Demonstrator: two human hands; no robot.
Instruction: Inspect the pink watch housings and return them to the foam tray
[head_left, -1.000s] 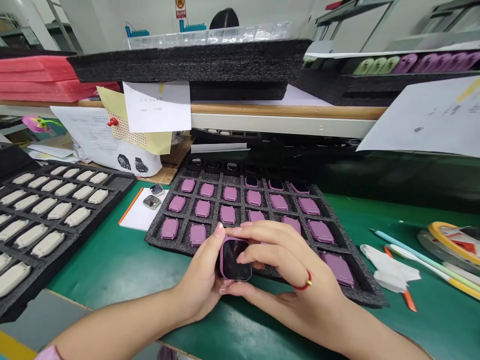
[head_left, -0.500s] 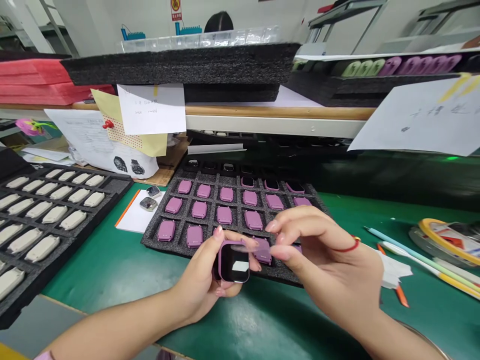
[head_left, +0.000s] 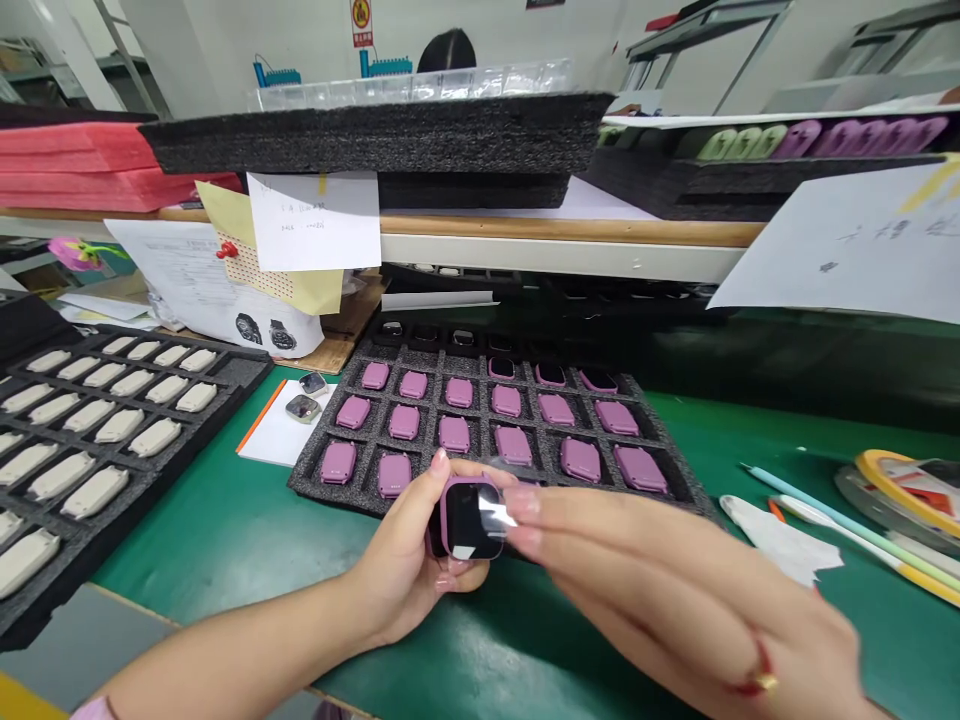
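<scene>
My green desk [head_left: 187, 530] stretches beneath a wooden-edged shelf [head_left: 555, 228], with a black foam tray [head_left: 309, 478] of pink watch cases at 12 o'clock from my hands and a tray of white cases [head_left: 112, 440] at 9 o'clock. My left grip [head_left: 405, 545] curls around a pink smartwatch [head_left: 471, 520], held just off the tray's near edge, screen up, its long axis running 12 to 6. My blurred right grip [head_left: 660, 590] pinches a clear film [head_left: 499, 512] at the screen.

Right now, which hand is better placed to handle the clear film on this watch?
Probably your right hand: its fingertips are at the clear film, while your left hand is busy gripping the watch.
</scene>
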